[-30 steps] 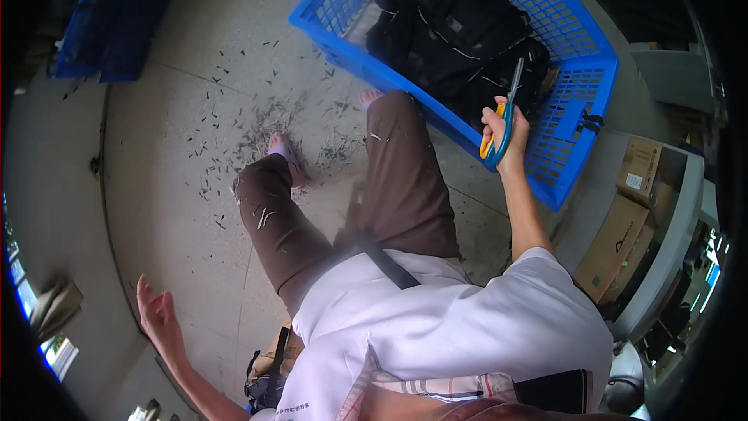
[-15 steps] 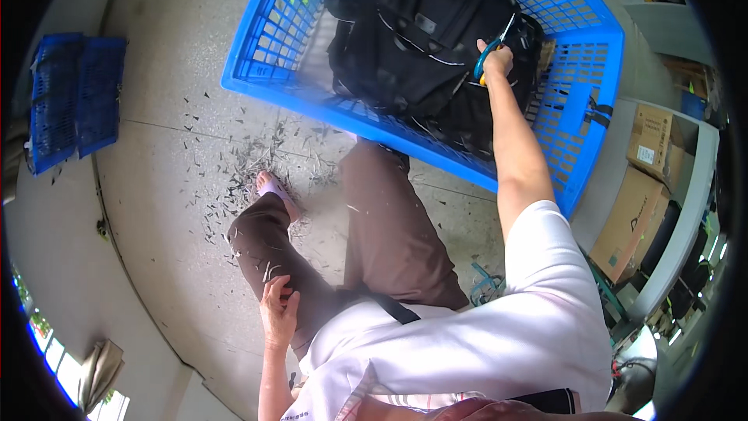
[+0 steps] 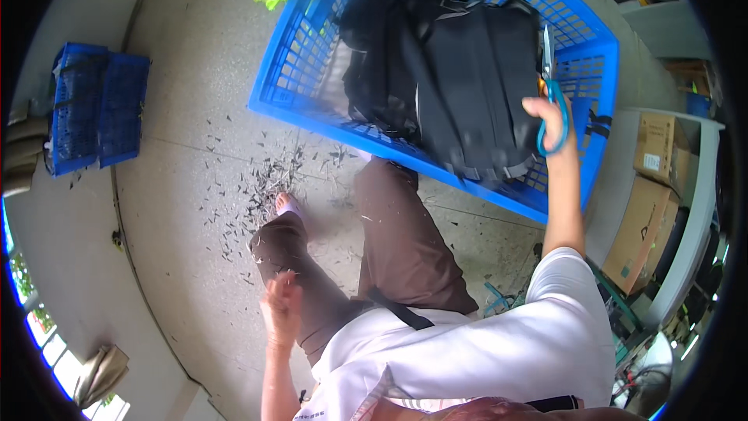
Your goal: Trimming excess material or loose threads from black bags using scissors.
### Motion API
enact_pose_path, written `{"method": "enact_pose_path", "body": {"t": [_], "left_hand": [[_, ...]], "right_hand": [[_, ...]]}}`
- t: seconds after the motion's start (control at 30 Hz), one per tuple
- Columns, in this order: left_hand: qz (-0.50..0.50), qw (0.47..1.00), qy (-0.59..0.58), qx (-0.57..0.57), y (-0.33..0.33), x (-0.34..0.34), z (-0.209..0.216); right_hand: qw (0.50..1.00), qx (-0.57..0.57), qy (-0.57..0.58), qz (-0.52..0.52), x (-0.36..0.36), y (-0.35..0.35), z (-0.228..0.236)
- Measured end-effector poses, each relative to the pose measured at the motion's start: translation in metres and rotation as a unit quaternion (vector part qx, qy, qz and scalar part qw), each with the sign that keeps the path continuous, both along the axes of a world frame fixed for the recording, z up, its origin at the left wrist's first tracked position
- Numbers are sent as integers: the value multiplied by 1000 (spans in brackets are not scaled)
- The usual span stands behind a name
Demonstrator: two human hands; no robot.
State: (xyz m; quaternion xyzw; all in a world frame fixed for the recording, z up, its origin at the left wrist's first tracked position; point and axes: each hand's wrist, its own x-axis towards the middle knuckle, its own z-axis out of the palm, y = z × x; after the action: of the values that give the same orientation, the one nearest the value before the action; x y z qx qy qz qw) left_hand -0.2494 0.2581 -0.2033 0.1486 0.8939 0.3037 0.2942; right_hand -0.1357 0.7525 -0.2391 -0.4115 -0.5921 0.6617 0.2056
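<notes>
Left hand [image 3: 282,308], blurred, near brown-trousered thigh [image 3: 304,263]; cannot tell whether fingers clenched. Black fabric heap [image 3: 475,78], strap-crossed, lies in blue lattice crate [image 3: 312,119]. Scissors [image 3: 555,95] over crate's right part: teal-and-orange handles, silver blades pointing away from person, long axis near-vertical in view. Right hand [image 3: 555,123] grips handles.

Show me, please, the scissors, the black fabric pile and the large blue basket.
Scissors [image 3: 555,92]: head view, on the teal handle, near the blades.
Black fabric pile [image 3: 477,82]: head view, on its broad upper face.
Large blue basket [image 3: 319,119]: head view, on the rim nearest the person.
</notes>
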Motion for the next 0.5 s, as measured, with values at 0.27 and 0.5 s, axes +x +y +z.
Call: {"method": "enact_pose_path", "body": {"t": [0.27, 0.5], "left_hand": [[-285, 852, 357, 254, 140, -96, 171], [-402, 758, 504, 100, 89, -45, 232]], "right_hand": [[867, -200, 234, 391, -13, -159, 156], [740, -268, 382, 485, -29, -242, 172]]}}
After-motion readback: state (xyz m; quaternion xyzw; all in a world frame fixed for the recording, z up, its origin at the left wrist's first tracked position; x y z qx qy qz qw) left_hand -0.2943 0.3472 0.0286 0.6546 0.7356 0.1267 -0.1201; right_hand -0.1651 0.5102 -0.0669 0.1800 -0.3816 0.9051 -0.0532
